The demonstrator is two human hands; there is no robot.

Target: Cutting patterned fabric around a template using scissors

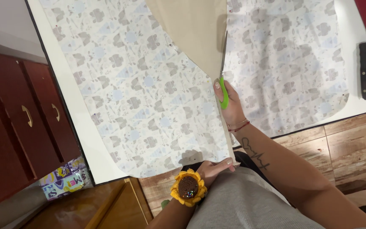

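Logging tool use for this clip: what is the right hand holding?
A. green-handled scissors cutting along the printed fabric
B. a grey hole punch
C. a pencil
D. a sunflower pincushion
A: the right hand grips green-handled scissors, blade lying along the edge of the printed fabric.

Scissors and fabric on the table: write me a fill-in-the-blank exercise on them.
1. The right hand holds scissors with ____ handles.
2. The left hand presses the printed fabric at the table's ____ edge.
3. The left wrist wears a pincushion shaped like a ____.

Missing words: green; near; sunflower
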